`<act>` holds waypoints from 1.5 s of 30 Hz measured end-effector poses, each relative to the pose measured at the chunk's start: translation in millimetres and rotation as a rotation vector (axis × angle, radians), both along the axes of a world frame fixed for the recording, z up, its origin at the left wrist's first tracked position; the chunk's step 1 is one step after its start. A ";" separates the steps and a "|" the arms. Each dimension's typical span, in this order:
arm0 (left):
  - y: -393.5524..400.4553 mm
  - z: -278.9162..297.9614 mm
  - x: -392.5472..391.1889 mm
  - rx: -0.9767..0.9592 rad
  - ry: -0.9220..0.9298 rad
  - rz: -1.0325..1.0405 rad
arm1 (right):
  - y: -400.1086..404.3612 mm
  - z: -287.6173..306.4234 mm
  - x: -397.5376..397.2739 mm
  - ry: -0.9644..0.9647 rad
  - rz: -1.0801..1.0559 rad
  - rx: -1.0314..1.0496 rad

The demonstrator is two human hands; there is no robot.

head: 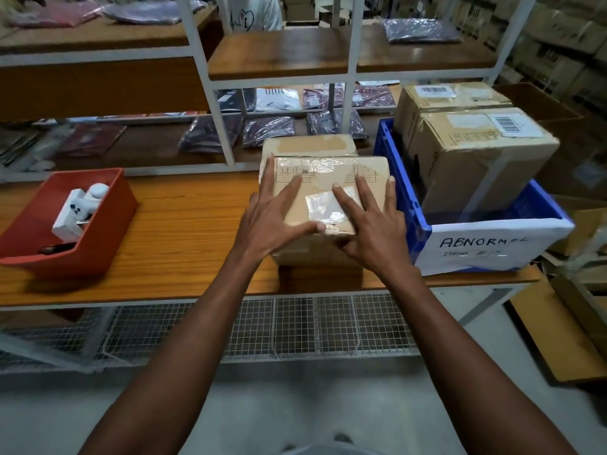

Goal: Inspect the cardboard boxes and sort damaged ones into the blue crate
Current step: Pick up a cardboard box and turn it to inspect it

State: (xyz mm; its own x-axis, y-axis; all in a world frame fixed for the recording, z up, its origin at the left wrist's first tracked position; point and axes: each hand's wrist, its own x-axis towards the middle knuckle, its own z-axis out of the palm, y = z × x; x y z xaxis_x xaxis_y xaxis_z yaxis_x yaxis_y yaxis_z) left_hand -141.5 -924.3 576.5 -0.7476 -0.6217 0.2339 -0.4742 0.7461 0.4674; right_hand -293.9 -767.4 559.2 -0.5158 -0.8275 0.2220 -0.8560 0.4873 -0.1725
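**Box under both hands, crate to frame right**

Left of frame: red bin (pixel 95 224) on the wooden bench (pixel 184 244), holding a white item; not part of the sort.

Centre: cardboard box (pixel 328 192) sits on the bench, taped, w/ a glossy label on top. A second box (pixel 308 144) lies directly behind it, touching or nearly so. Long axis of the near box appears to run away from the person, twd the shelving.

Left hand (pixel 279 215): fingers spread flat on the box top, thumb reaching across to the near edge. Right hand (pixel 371 224): fingers spread on the top, thumb at the near edge. Neither hand curls round the box; both press from above.

Right of frame: blue crate (pixel 407 205), front sheet marked "ABNORMAL", stands just beside the box. Two large cartons (pixel 476 152) already inside.

Judgement: inspection stage. If damage is found, move goes rightward; right hand is nearer the crate.
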 end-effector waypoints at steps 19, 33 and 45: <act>-13.1 -30.7 9.9 0.041 0.237 -0.019 | 11.3 -13.2 -11.6 -0.311 -0.189 -0.445; 26.0 -80.8 2.9 0.416 0.471 0.323 | 6.3 -24.5 -27.6 -0.280 -0.138 -0.515; 29.9 -66.6 -8.4 0.334 0.413 0.353 | -1.8 -38.1 -45.3 -0.370 -0.024 -0.473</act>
